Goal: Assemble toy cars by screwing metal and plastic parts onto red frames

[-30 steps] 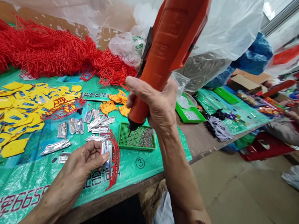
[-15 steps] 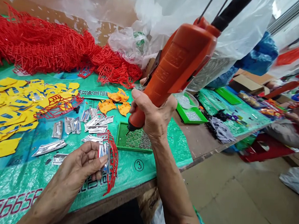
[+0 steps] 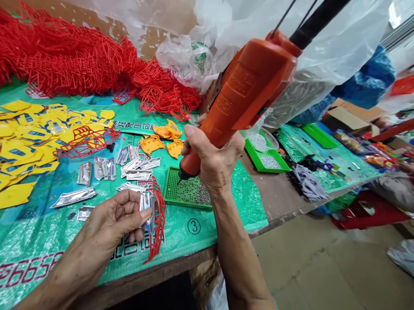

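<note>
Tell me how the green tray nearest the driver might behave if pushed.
The tray would probably slide rather than tip: it is low and sits flat on the glossy sheet. Its metal bits may shift, lying loose mostly toward one end. Its straight rim suggests stiff plastic, unlikely to flop.

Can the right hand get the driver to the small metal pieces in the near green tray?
Probably yes: the right hand grips the orange driver, apparently angled down over the green tray, and nothing visible blocks the small metal pieces.
</note>
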{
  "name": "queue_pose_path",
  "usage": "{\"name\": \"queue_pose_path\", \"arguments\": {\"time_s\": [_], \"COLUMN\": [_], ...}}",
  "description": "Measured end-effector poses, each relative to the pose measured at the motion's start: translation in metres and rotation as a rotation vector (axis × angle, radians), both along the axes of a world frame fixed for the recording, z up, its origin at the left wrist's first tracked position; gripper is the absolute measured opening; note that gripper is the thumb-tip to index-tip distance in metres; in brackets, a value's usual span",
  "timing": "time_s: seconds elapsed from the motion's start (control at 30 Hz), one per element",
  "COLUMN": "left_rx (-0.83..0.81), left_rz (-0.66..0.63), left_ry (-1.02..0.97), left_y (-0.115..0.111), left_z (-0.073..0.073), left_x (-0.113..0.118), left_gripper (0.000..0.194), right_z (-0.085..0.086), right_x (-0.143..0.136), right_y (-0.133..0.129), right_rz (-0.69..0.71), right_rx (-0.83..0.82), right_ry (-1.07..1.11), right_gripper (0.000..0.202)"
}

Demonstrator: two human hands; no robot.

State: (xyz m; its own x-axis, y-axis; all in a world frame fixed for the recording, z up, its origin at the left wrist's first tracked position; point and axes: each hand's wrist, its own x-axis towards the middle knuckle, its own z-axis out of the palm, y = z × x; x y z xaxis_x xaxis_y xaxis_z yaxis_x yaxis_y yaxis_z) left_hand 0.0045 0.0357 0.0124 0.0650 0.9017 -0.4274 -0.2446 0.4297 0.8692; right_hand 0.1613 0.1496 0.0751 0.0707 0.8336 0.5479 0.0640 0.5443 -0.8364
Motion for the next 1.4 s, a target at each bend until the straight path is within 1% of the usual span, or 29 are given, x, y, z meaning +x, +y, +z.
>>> {"name": "queue_pose_path", "arguments": {"time_s": [0.07, 0.23, 0.33, 0.43, 0.57, 0.63, 0.73, 0.87, 1.0, 1.2, 1.33, 1.4], "left_rx": [0.001, 0.014, 0.033, 0.053, 0.073, 0.075, 0.075, 0.085, 0.096, 0.108, 0.110, 0.106], "left_rz": [0.023, 0.058, 0.080, 0.074, 0.059, 0.059, 0.047, 0.038, 0.030, 0.034, 0.019, 0.018], "left_ry": [-0.020, -0.055, -0.064, -0.070, -0.065, -0.058, -0.053, -0.050, -0.032, -0.031, -0.022, -0.019], "left_y": [0.001, 0.002, 0.001, 0.001, 0.002, 0.002, 0.002, 0.001, 0.001, 0.002, 0.002, 0.002], "left_z": [0.002, 0.007, 0.006, 0.004, 0.005, 0.005, 0.005, 0.005, 0.007, 0.006, 0.006, 0.008], "left_x": [0.001, 0.005, 0.004, 0.004, 0.005, 0.005, 0.005, 0.005, 0.005, 0.005, 0.005, 0.005], "left_gripper": [0.031, 0.033, 0.034, 0.033, 0.029, 0.029, 0.028, 0.025, 0.025, 0.023, 0.023, 0.024], "right_z": [-0.001, -0.006, -0.002, 0.013, 0.045, 0.058, 0.068, 0.069, 0.065, 0.059, 0.057, 0.055], "right_x": [-0.001, -0.005, -0.005, -0.005, -0.009, -0.015, -0.026, -0.039, -0.044, -0.045, -0.045, -0.046], "right_y": [0.000, 0.001, 0.002, -0.002, -0.014, -0.022, -0.034, -0.044, -0.043, -0.039, -0.038, -0.037], "right_rz": [-0.023, -0.157, -0.149, -0.108, -0.011, 0.015, 0.063, 0.124, 0.139, 0.150, 0.206, 0.212], "right_rx": [0.015, 0.061, 0.070, 0.089, 0.139, 0.145, 0.145, 0.119, 0.052, 0.074, 0.079, 0.086], "right_ry": [-0.016, -0.002, 0.031, 0.057, 0.093, 0.125, 0.160, 0.151, 0.112, 0.111, 0.145, 0.155], "right_gripper": [0.031, 0.031, 0.030, 0.028, 0.021, 0.017, 0.011, 0.011, 0.016, 0.018, 0.018, 0.020]}}
